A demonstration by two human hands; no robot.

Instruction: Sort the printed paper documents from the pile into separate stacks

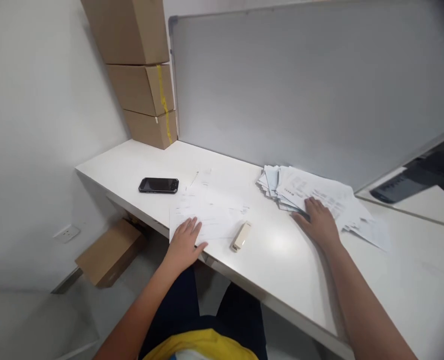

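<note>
My left hand [186,242] lies with fingers spread on a white printed sheet [217,223] at the table's front edge. Just right of that sheet's corner is a small cream-coloured stapler [241,236], which neither hand touches. Over on the right, my right hand [319,223] rests on the near edge of an untidy pile of printed papers [300,182], its fingers stretched out and the thumb apart. Some papers in the pile are bluish and stick out at its left end.
A black phone [158,185] lies on the white table [112,160] at the left. Stacked cardboard boxes [141,90] stand at the back left corner. A grey board [312,90] rises behind the table. Another box [111,252] sits below, near a wall socket [66,233].
</note>
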